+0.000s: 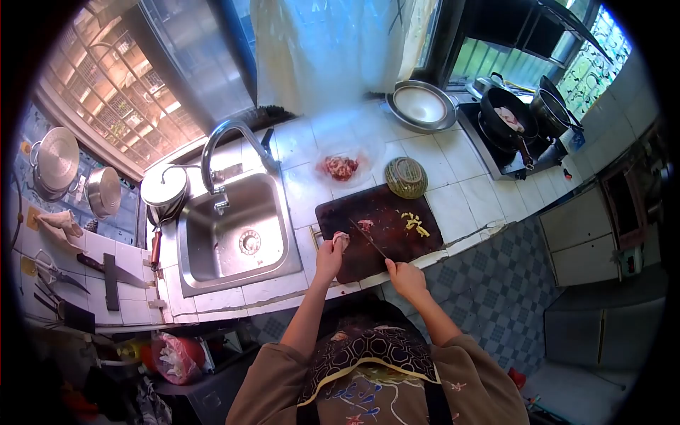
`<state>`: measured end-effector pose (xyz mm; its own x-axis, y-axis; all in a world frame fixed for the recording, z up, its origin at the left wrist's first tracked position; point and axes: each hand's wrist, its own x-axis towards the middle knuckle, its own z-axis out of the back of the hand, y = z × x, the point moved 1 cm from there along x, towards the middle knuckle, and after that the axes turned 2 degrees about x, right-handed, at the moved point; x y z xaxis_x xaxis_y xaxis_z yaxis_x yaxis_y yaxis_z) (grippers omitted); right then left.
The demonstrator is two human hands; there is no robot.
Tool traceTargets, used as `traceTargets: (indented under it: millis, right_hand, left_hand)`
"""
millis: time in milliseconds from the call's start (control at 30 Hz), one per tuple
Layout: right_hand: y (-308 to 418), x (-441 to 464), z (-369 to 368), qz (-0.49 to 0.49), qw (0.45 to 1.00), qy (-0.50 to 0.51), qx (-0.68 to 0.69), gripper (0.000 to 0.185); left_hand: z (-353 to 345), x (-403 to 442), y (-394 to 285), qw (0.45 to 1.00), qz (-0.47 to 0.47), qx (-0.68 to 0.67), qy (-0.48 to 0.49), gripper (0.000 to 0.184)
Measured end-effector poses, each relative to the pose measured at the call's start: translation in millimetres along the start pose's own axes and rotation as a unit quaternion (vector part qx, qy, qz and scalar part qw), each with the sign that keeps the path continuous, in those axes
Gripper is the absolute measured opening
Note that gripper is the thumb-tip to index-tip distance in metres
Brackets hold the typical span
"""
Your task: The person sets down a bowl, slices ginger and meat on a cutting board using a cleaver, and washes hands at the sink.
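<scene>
In the head view, my left hand (pixel 329 258) is closed on a piece of raw meat (pixel 341 240) at the left side of a dark cutting board (pixel 397 251). My right hand (pixel 407 278) grips the handle of a kitchen knife (pixel 372 241) near the board's front edge. The blade slants up and left across the board, its tip by a small heap of cut meat (pixel 366 225). Pale yellow strips (pixel 415 225) lie on the right part of the board. More raw meat (pixel 340 168) rests in clear plastic behind it. A green patterned bowl (pixel 406 177) sits at the board's far edge.
Left of the board is a steel sink (pixel 187 262) with a curved faucet (pixel 206 157). A lidded pot (pixel 163 188) stands beyond it. Metal basins (pixel 422 105) sit at the back. On the right, a wok (pixel 506 117) holding pale pieces stands on a gas stove (pixel 506 164).
</scene>
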<state>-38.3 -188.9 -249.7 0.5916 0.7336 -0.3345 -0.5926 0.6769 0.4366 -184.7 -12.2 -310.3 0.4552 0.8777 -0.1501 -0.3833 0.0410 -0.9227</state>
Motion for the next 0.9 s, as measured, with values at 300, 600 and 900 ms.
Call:
traceTargets:
  millis: [300, 600, 900]
  right_hand:
    - [-5, 16, 9, -0.056, 0.996, 0.046, 0.052, 0.069]
    - [-24, 35, 20, -0.001, 0.989, 0.129, 0.071, 0.067]
    - [-18, 20, 12, -0.085, 0.923, 0.252, 0.279, 0.067]
  left_hand:
    - [-3, 3, -40, 0.949, -0.175, 0.23, -0.123, 0.026]
    - [-47, -23, -21, 0.897, -0.248, 0.354, -0.093, 0.039]
    - [-43, -8, -3, 0.867, -0.39, 0.31, -0.013, 0.03]
